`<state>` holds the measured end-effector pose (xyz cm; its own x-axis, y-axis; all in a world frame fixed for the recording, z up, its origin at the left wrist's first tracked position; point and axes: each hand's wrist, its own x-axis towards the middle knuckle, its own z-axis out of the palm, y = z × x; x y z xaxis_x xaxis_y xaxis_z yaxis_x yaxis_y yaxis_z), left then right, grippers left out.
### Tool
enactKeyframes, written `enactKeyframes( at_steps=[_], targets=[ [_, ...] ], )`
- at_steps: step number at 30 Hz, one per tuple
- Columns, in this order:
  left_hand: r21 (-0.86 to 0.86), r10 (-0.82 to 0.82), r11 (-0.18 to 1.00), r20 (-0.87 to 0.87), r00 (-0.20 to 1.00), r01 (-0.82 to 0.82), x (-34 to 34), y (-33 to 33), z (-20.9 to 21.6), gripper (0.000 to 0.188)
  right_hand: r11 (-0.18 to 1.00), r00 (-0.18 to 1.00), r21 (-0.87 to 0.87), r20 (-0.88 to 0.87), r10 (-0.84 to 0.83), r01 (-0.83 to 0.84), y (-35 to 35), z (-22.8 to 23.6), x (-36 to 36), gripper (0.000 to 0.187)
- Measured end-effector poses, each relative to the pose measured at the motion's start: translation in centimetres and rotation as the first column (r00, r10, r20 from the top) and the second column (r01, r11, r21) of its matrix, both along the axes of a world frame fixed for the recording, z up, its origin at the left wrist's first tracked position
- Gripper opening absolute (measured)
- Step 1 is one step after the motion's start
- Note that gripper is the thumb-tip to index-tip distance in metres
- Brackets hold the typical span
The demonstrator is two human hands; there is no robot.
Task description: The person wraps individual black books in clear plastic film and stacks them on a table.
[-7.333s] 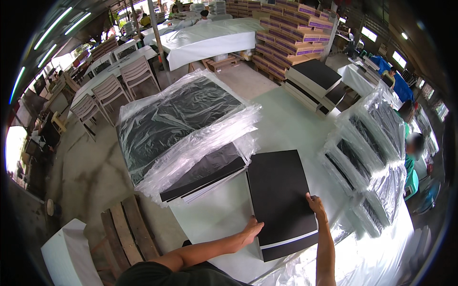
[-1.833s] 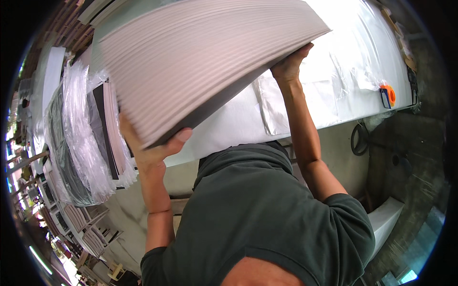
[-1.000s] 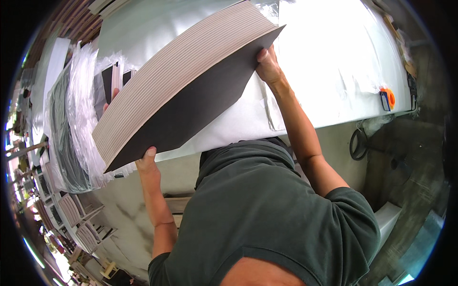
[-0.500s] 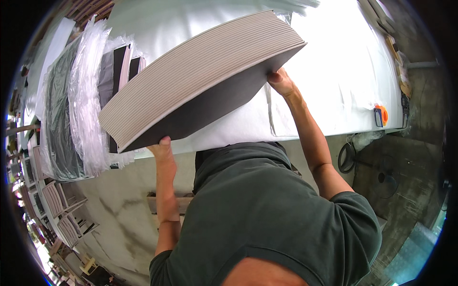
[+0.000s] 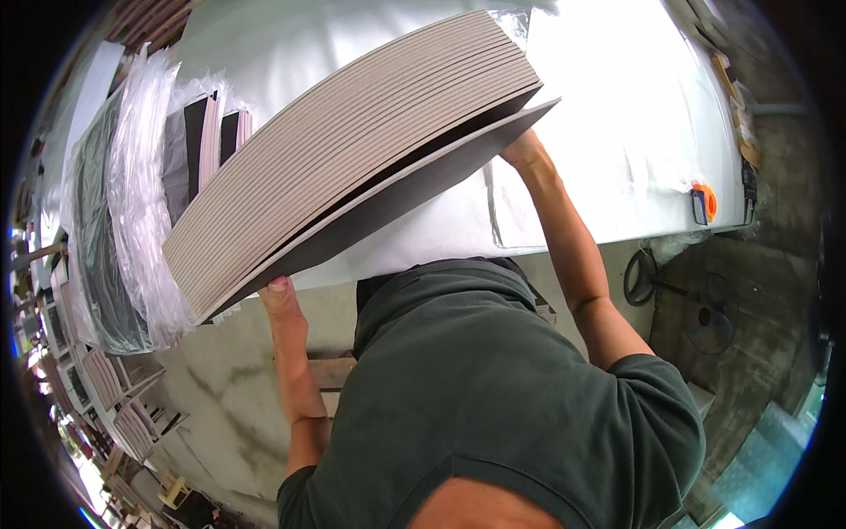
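Observation:
I hold a thick stack of thin boards, pale grey at the edges and dark on the face, tilted above the white table. My left hand grips its lower near corner from beneath. My right hand holds the higher right corner under the stack. The bottom board sags a little away from the others. My green shirt fills the lower part of the view.
Plastic-wrapped stacks of dark boards lie along the left. An orange and blue tool sits at the table's right edge. A coiled cable lies on the concrete floor; chairs stand at the lower left.
The stack, flat on the table several seconds ago, is lifted in both hands. Over the last second its right end has swung higher and the bottom board has come apart from the rest.

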<state>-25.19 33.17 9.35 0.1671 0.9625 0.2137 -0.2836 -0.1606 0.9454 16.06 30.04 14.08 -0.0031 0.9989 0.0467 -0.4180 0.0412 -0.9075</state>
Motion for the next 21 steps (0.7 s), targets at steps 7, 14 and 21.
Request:
enactKeyframes(
  at_steps=[7, 14, 21],
  targets=[
    [0.01, -0.014, 1.0, 0.183, 0.983, 0.013, 1.3, 0.7, -0.5, 0.081, 0.995, 0.994, 0.04, -0.057, -0.089, 0.091, -1.0, 0.2, -1.5, 0.095],
    [-0.013, 0.028, 1.0, 0.061, 0.998, -0.027, 0.6, 0.3, 1.8, 0.077, 0.957, 0.861, 0.141, 0.418, -0.29, 0.254, -0.9, 2.6, -4.5, 0.089],
    [-0.019, 0.075, 0.997, -0.03, 0.997, -0.075, -0.2, -0.9, 3.6, 0.075, 0.905, 0.774, 0.224, 0.469, -0.425, 0.361, 0.7, 4.6, -5.9, 0.079]
  ],
)
